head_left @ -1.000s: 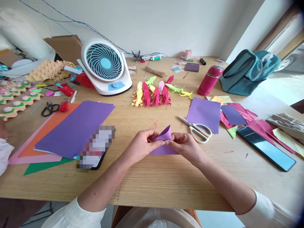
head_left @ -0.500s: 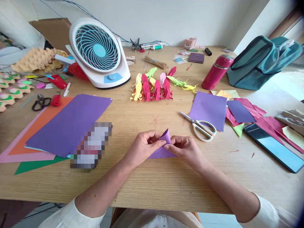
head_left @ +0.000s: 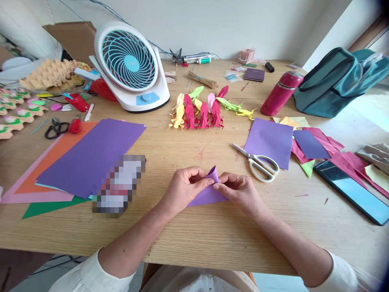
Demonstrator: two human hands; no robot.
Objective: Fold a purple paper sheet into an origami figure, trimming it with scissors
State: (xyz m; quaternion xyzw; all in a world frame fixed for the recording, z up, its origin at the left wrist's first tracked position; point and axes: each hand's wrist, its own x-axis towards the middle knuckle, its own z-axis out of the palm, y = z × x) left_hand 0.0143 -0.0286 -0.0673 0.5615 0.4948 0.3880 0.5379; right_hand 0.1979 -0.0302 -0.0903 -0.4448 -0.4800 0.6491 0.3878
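A small folded purple paper (head_left: 208,194) lies on the wooden table (head_left: 194,235) near its front edge, one corner curled upward. My left hand (head_left: 184,187) pinches its left side with thumb and forefinger. My right hand (head_left: 237,190) pinches the right side, fingertips meeting the left hand's at the raised fold. Both hands are closed on the paper.
White-handled scissors (head_left: 257,164) lie right of my hands beside a purple sheet (head_left: 269,142). A stack of large coloured sheets (head_left: 88,156) and a blurred object (head_left: 119,183) sit left. Folded paper figures (head_left: 200,111), a fan (head_left: 131,67), red bottle (head_left: 281,93), teal bag (head_left: 337,81) and a dark slab (head_left: 352,190) stand around.
My hands have stayed on the purple paper, pressing its raised fold a little lower. The view has shifted slightly.
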